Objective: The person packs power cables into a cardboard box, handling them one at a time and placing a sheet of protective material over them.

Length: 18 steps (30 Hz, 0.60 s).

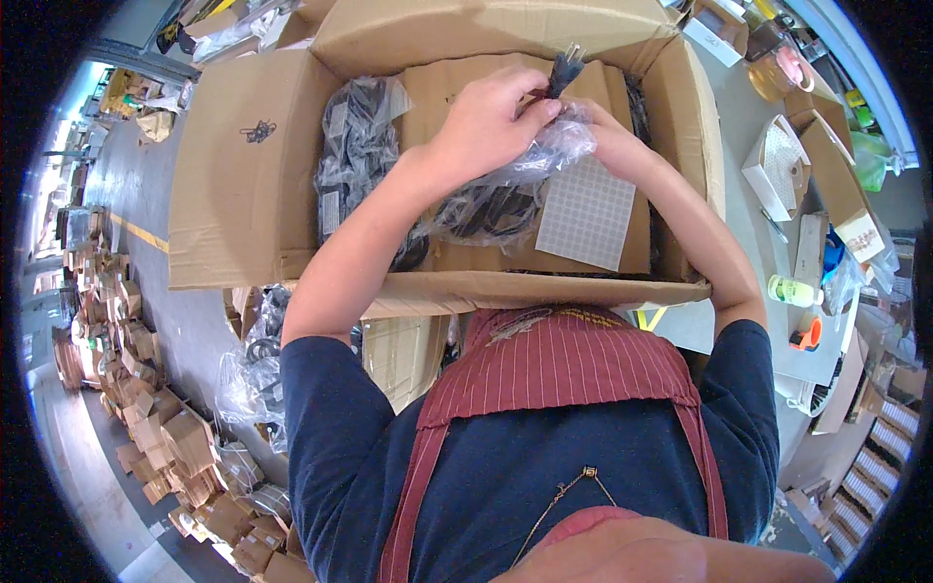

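Observation:
Above an open cardboard box, my left hand pinches a black power cord just below its plug, whose metal prongs point up. My right hand is closed on the clear plastic bag beside it; its fingertips are partly hidden. The bag hangs down over coiled black cable. Beneath my right wrist, a white sheet of small round stickers rests on a cardboard layer in the box. More bagged black cords fill the box's left side.
On the grey table at the right are a white open carton, a pale green bottle, an orange tape dispenser and a pitcher. Many cardboard boxes pile up on the floor at the left.

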### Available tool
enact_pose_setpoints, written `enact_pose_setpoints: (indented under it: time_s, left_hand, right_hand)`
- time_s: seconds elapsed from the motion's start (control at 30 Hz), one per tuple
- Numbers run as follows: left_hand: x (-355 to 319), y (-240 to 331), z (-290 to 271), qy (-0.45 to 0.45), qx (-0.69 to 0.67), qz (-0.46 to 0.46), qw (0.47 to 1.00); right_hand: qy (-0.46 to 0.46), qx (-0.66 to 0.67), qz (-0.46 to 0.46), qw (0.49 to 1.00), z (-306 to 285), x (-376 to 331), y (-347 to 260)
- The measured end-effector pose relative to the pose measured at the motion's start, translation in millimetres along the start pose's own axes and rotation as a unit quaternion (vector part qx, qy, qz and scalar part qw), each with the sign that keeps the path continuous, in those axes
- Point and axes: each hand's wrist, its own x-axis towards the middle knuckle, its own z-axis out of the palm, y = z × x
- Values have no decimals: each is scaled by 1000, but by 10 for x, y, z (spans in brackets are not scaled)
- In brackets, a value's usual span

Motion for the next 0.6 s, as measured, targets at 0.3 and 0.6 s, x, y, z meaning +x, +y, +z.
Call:
enact_pose_setpoints:
  time_s: [0.3,0.6]
  left_hand:
    - [1,28,-1,1,-21,-11,1000]
    - [18,131,-71,-32,-236,-155,959]
  right_hand:
    - [69,-15,8,997,33,1,-36]
    - [151,38,6,988,-88,24,-49]
